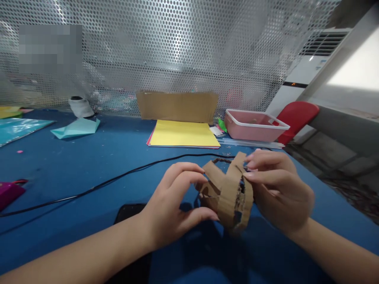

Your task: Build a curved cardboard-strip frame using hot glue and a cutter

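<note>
Brown cardboard form [227, 199] (slatted, gapped) is held over blue table [118, 146], gripped at nine o'clock by left hand [170, 203], pinched at two o'clock by right hand [282, 193]; yellow paper [185, 134] seen toward eleven.

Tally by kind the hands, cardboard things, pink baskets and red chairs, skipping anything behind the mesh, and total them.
Hands: 2 (left hand, right hand)
Cardboard things: 2 (cut shape, standing board)
Pink basket: 1
Red chair: 1
Total: 6
</note>
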A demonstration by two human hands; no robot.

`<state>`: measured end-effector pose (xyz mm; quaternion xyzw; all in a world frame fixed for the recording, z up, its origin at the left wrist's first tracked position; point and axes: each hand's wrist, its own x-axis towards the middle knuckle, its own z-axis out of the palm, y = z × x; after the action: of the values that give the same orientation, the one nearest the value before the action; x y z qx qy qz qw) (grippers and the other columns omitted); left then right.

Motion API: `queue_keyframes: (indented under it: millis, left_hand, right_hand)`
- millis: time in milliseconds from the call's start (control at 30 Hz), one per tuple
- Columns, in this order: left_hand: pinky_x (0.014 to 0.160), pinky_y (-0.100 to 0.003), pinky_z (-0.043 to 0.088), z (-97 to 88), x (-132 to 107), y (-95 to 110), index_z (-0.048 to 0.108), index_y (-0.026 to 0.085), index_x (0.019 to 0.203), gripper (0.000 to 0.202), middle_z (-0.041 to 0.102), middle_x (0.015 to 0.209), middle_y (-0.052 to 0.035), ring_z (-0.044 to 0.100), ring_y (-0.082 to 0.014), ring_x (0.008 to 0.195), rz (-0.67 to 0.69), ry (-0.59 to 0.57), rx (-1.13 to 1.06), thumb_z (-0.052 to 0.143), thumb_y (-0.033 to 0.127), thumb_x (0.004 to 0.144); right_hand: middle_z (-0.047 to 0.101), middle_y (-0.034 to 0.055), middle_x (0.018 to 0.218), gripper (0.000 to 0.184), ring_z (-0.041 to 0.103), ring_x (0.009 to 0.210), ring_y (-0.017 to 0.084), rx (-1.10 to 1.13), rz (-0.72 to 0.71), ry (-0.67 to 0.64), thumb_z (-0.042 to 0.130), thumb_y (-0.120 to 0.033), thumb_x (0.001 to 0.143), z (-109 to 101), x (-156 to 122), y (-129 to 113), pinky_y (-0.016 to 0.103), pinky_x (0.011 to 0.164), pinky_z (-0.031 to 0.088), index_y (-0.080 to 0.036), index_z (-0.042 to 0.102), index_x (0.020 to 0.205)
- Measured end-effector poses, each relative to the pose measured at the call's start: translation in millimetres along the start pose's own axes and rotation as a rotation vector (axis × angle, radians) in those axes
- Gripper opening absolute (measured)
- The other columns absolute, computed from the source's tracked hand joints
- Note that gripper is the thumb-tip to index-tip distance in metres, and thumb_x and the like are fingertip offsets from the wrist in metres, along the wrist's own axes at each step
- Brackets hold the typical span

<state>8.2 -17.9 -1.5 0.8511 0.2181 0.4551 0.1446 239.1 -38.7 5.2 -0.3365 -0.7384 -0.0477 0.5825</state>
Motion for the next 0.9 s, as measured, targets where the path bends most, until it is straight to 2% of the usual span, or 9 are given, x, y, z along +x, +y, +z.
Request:
queue_keyframes:
  millis: [100,167,300,400,500,567,700,800,900]
  left_hand:
    - [0.089,-0.037,0.052,0.0,-0.1,-3.5,0.051,0.021,0.107,0.052,0.056,0.107,-0.0078,0.057,-0.0224,0.103,-0.074,0.029,-0.072,0.081,0.041,0.069]
    - [0.089,-0.041,0.052,1.2,-0.9,-4.7,0.049,0.023,0.112,0.058,0.054,0.115,-0.0096,0.055,-0.025,0.108,-0.219,0.018,-0.181,0.081,0.042,0.068]
    - [0.099,-0.046,0.048,4.4,-3.2,-4.3,0.04,0.025,0.128,0.075,0.048,0.134,-0.0134,0.046,-0.0306,0.126,-0.616,-0.173,-0.547,0.082,0.039,0.067]
    - [0.102,-0.047,0.045,6.2,-4.4,-4.1,0.033,0.026,0.134,0.085,0.044,0.14,-0.0141,0.04,-0.0325,0.133,-0.73,-0.192,-0.697,0.083,0.034,0.065]
    - [0.098,-0.045,0.049,8.1,-5.5,-4.2,0.024,0.035,0.138,0.096,0.032,0.149,-0.0118,0.038,-0.033,0.135,-0.666,-0.143,-0.699,0.084,0.027,0.064]
    - [0.097,-0.042,0.051,9.5,-6.7,-4.1,0.029,0.037,0.134,0.088,0.032,0.148,-0.0091,0.04,-0.0316,0.134,-0.529,-0.138,-0.64,0.083,0.022,0.065]
    - [0.1,-0.041,0.049,10.7,-10.2,-5.3,0.038,0.033,0.121,0.065,0.041,0.136,-0.0082,0.044,-0.0281,0.13,-0.25,-0.065,-0.384,0.077,0.017,0.072]
    - [0.099,-0.043,0.048,8.9,-11.9,-7.4,0.035,0.028,0.123,0.059,0.048,0.123,-0.0097,0.052,-0.0254,0.118,-0.11,0.004,-0.185,0.069,0.014,0.077]
    - [0.097,-0.044,0.048,6.4,-12.8,-7.8,0.031,0.026,0.127,0.06,0.049,0.117,-0.0103,0.054,-0.0253,0.112,-0.072,0.044,-0.058,0.063,0.011,0.078]
  right_hand:
    - [0.06,0.0005,0.081,0.025,0.059,0.073,0.016,0.019,0.018,-0.035,0.062,-0.006,0.082,0.0,0.8,-1.6,0.035,0.069,0.053,-0.029,0.066,0.09]
    - [0.063,0.0005,0.082,0.027,0.061,0.072,0.015,0.064,0.051,-0.048,0.06,-0.004,0.083,1.1,1.2,-4.2,0.031,0.067,0.053,-0.029,0.065,0.093]
    - [0.069,0.0012,0.091,0.03,0.067,0.087,0.015,0.134,0.112,-0.153,0.055,-0.006,0.087,2.9,0.9,-10.4,0.028,0.077,0.055,-0.029,0.065,0.103]
    - [0.069,0.0028,0.109,0.032,0.065,0.104,0.016,0.19,0.18,-0.252,0.05,-0.012,0.092,1.2,-0.5,-11.1,0.027,0.089,0.052,-0.03,0.061,0.116]
    - [0.064,0.007,0.125,0.032,0.057,0.121,0.022,0.244,0.149,-0.354,0.048,-0.028,0.095,-1.2,0.0,-12.0,0.035,0.1,0.047,-0.027,0.055,0.126]
    - [0.066,0.0085,0.122,0.036,0.054,0.125,0.025,0.209,0.052,-0.413,0.055,-0.033,0.091,-0.8,1.9,-16.2,0.039,0.107,0.04,-0.024,0.053,0.125]
    - [0.073,0.0054,0.103,0.031,0.06,0.118,0.021,0.042,-0.145,-0.386,0.066,-0.016,0.079,4.8,4.8,-29.0,0.033,0.113,0.028,-0.021,0.054,0.107]
    - [0.074,0.0044,0.1,0.029,0.063,0.113,0.017,-0.003,-0.209,-0.347,0.06,-0.003,0.078,8.4,3.4,-31.3,0.032,0.11,0.031,-0.02,0.054,0.1]
    - [0.074,0.0055,0.105,0.029,0.061,0.116,0.017,-0.012,-0.239,-0.382,0.057,-0.001,0.081,9.2,1.0,-25.4,0.034,0.106,0.035,-0.02,0.055,0.103]
